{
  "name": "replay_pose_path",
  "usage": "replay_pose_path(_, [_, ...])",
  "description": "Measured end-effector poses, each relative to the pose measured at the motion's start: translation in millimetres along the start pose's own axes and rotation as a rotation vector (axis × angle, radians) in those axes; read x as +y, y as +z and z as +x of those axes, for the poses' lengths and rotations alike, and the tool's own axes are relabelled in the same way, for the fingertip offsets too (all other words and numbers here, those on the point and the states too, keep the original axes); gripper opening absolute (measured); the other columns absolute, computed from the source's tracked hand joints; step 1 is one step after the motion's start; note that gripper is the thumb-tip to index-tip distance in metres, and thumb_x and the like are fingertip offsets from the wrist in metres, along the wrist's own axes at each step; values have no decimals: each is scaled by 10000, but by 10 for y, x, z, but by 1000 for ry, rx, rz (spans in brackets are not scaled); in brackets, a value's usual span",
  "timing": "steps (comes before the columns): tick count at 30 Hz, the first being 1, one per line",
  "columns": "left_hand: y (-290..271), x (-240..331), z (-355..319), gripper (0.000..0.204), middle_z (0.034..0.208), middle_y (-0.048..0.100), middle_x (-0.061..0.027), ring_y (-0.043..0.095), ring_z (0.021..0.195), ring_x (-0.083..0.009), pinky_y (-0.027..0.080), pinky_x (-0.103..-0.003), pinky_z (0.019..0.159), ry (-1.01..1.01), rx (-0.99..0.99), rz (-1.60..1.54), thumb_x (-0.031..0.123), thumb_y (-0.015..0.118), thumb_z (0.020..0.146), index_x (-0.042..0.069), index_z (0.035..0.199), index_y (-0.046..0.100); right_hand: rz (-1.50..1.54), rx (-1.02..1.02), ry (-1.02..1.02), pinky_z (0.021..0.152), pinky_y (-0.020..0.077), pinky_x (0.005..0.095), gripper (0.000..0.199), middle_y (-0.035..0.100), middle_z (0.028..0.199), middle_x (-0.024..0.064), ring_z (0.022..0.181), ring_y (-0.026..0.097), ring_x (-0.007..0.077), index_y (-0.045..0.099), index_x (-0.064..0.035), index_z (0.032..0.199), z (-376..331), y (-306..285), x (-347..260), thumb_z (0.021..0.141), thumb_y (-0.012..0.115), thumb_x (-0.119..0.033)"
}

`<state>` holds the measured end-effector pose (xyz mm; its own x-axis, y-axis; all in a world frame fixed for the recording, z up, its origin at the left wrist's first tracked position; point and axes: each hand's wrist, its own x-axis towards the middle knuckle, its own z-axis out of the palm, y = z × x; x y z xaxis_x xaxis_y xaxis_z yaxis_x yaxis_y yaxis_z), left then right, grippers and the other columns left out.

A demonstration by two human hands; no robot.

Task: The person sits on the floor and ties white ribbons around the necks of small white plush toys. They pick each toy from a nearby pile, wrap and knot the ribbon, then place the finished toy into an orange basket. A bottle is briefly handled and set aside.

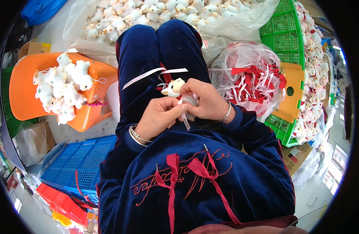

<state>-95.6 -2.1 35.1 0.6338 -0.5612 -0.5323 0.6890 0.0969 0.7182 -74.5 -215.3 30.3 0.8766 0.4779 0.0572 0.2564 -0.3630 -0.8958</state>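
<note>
So I've got a plush (pixel 173 88) over my lap (pixel 142 97), head poking out past my right hand (pixel 206 102), which is curled snugly around its body. My left hand (pixel 158 117) has thumb and fingers pinched together on the white ribbon (pixel 185 122). Plush looks light and squishy, so I'd cup the body gently; ribbon's thin, probably slick, so pinch it flat.

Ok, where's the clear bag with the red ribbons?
In the head view, the bag is right of the right hand, beside the green crate.
</note>
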Motion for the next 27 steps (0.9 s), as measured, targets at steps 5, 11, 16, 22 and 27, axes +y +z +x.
replay_pose_path(5, [8, -5, -37, 167, 791, 686, -19, 496, 534, -18, 363, -168, 484, 12, 74, -40, 176, 689, 995, 26, 920, 690, 58, -55, 50, 664, 482, 336, 180, 604, 840, 105, 738, 615, 238, 638, -32, 991, -7, -40, 38, 820, 690, -54])
replay_pose_path(11, [47, -4, -58, 167, 827, 710, -24, 548, 586, -20, 417, -167, 527, 70, 96, -57, 183, 692, 996, 28, 934, 698, 64, -94, 85, 660, 501, 348, 135, 630, 854, 122, 740, 640, 262, 650, -32, 1001, 0, -71, 17, 870, 678, -53])
replay_pose_path(16, [70, 13, -58, 133, 842, 717, -54, 621, 625, -50, 452, -172, 545, 65, 108, -26, 138, 662, 1008, 24, 939, 662, 83, -120, 9, 667, 503, 349, 115, 626, 843, 113, 737, 636, 269, 653, -37, 986, 17, -81, 79, 886, 694, -76])
replay_pose_path(22, [141, -46, -18, 148, 850, 715, -48, 664, 693, -87, 521, -203, 638, 134, 78, -40, 150, 652, 1017, 15, 960, 669, 62, -95, 37, 646, 495, 313, 94, 640, 823, 76, 721, 648, 214, 656, -52, 978, 9, -63, 92, 894, 698, -43])
replay_pose_path(27, [110, -134, 88, 175, 844, 699, -32, 645, 701, -71, 529, -213, 664, 239, 51, 140, 149, 614, 1034, -7, 1039, 693, 30, 55, 95, 626, 503, 318, 107, 661, 784, 99, 671, 647, 207, 652, -40, 976, -69, 31, 155, 899, 706, -93])
